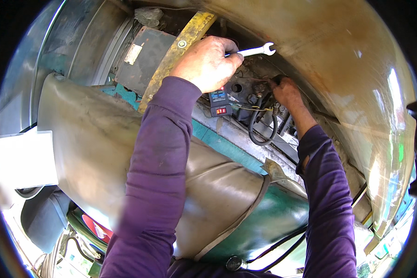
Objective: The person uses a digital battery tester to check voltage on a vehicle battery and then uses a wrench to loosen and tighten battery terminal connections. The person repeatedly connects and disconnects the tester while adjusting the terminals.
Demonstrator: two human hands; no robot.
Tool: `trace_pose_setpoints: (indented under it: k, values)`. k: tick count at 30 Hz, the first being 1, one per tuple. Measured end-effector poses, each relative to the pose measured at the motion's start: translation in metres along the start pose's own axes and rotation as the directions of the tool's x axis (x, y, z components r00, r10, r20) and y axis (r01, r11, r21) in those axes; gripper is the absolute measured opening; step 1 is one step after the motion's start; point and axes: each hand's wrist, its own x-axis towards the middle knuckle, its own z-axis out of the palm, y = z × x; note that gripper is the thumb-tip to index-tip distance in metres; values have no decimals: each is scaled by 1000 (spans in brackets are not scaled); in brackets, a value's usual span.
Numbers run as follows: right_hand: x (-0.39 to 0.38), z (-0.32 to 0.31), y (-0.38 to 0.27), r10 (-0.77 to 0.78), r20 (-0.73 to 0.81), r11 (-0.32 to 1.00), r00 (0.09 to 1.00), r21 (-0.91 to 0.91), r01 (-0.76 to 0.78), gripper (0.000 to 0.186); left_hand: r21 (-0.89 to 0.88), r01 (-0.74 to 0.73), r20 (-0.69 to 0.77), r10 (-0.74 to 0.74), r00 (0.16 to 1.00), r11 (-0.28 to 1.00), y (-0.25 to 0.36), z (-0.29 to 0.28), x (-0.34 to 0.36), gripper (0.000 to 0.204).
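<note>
A silver open-end wrench is gripped in my left hand, its open jaw pointing right. That hand is raised above the engine bay, beside a yellow metal bar. Just below it sits a small dark device with a red lit display. Deeper in the bay, my right hand is closed with its fingers curled near a dark part. What those fingers hold is hidden. A black hose loops below my right hand, and thin yellow wires run from near it toward the device.
A brown cover drapes over the green bodywork in front of me. A dark box lies left of the yellow bar. The shiny curved panel rises along the far right. A white sheet is at far left.
</note>
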Motion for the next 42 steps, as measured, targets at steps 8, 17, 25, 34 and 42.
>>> trace_pose_setpoints:
  k: [8, 17, 25, 34, 42]
  values:
    - [12, 14, 8, 9, -32, 1000, 999, -19, -9, 54, -10, -1, 14, 1, 1000, 1000, -4, 1, 2, 38]
    - [19, 20, 16, -4, 1, 1000, 1000, -24, 4, 56, 15, -7, -1, 7, 1000, 1000, -3, 2, 2, 39]
    - [15, 20, 14, -11, -62, 1000, 998, -26, 10, 54, 12, -12, -16, 12, 1000, 1000, -2, 2, 1, 40]
    - [19, 27, 19, -56, -110, 997, 992, -55, 50, 51, 5, -12, -40, 12, 999, 1000, -1, 1, -1, 39]
    - [8, 22, 8, -65, -245, 987, 967, -162, 26, 48, -62, 44, -42, -47, 998, 997, 2, 0, -2, 37]
